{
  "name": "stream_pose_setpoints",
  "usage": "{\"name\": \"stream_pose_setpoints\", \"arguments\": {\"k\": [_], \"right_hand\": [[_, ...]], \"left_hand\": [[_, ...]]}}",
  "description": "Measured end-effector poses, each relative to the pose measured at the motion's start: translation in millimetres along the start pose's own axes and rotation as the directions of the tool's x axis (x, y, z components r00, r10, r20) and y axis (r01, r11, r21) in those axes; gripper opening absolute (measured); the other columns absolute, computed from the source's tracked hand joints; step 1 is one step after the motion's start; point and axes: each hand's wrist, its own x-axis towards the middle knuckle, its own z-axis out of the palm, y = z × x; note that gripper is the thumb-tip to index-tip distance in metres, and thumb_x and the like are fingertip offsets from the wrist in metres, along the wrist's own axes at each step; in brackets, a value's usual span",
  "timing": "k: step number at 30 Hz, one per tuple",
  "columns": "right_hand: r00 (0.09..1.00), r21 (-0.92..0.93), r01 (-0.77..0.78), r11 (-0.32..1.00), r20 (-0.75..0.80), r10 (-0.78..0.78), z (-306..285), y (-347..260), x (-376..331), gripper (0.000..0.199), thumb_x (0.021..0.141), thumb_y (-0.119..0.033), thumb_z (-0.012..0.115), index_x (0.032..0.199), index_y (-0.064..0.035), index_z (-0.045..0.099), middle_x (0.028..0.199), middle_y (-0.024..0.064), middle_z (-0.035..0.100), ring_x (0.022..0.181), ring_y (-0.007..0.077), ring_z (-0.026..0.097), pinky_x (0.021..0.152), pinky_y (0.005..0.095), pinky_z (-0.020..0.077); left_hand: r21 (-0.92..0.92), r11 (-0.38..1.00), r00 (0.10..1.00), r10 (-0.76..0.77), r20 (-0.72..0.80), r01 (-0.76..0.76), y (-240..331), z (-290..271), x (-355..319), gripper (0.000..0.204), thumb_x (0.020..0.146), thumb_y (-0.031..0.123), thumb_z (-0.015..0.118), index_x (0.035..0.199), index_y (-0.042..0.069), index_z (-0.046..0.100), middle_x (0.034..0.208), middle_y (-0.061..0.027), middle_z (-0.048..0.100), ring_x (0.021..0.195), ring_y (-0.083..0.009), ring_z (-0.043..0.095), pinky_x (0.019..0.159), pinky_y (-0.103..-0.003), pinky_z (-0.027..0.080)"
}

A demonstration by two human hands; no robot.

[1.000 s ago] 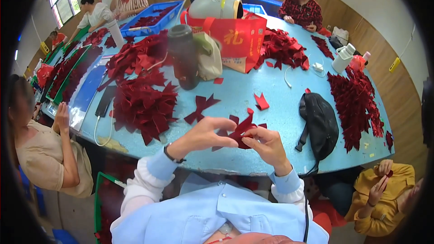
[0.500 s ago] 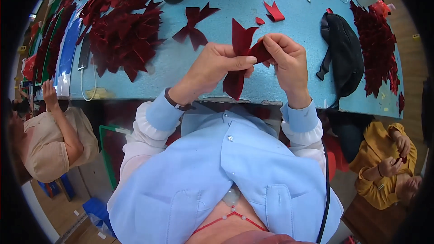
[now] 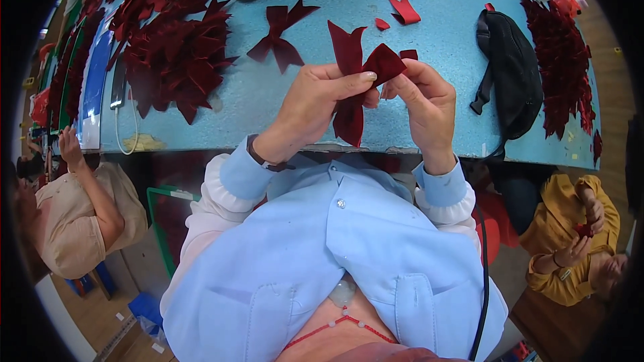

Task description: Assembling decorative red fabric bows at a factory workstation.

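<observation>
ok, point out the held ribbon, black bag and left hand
Held ribbon (image 3: 349,123): head view, on its lower tail.
Black bag (image 3: 513,82): head view, middle of its body.
Left hand (image 3: 304,104): head view, middle of the hand.

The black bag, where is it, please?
In the head view, the bag lies at right on the table, between the right hand and a ribbon pile.

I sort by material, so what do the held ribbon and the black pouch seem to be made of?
Held ribbon: probably velvet, deep red and matte, since its face looks like soft nap. Black pouch: perhaps synthetic fabric, dull, from its soft creases; weave unclear.
</observation>
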Motion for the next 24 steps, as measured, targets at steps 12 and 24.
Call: {"name": "stream_pose_setpoints", "arguments": {"k": [12, 24], "right_hand": [[0.993, -0.205, 0.091, 0.974, -0.06, -0.106, 1, -6, -5, 0.021, 0.086, -0.006, 0.059, 0.104, 0.0059, 0.058, 0.084, 0.0095, 0.063, 0.072, 0.0127, 0.059, 0.065, 0.0238, 0.0476], [0.972, -0.016, 0.105, 0.994, -0.208, -0.106, 5, 5, -16, 0.019, 0.085, -0.005, 0.058, 0.1, 0.0063, 0.057, 0.086, 0.0083, 0.063, 0.074, 0.0107, 0.058, 0.068, 0.0222, 0.0473]], "left_hand": [[-0.011, 1.0, 1.0, -0.009, -0.01, 0.009, -4, 8, -2, 0.019, 0.084, 0.015, 0.064, 0.09, -0.003, 0.066, 0.075, -0.0077, 0.064, 0.068, -0.0135, 0.06, 0.066, -0.025, 0.048], [-0.042, 0.99, 0.989, 0.128, -0.073, -0.131, -14, 17, -5, 0.02, 0.085, 0.015, 0.063, 0.09, -0.004, 0.065, 0.075, -0.009, 0.065, 0.067, -0.0134, 0.06, 0.064, -0.025, 0.048]]}}
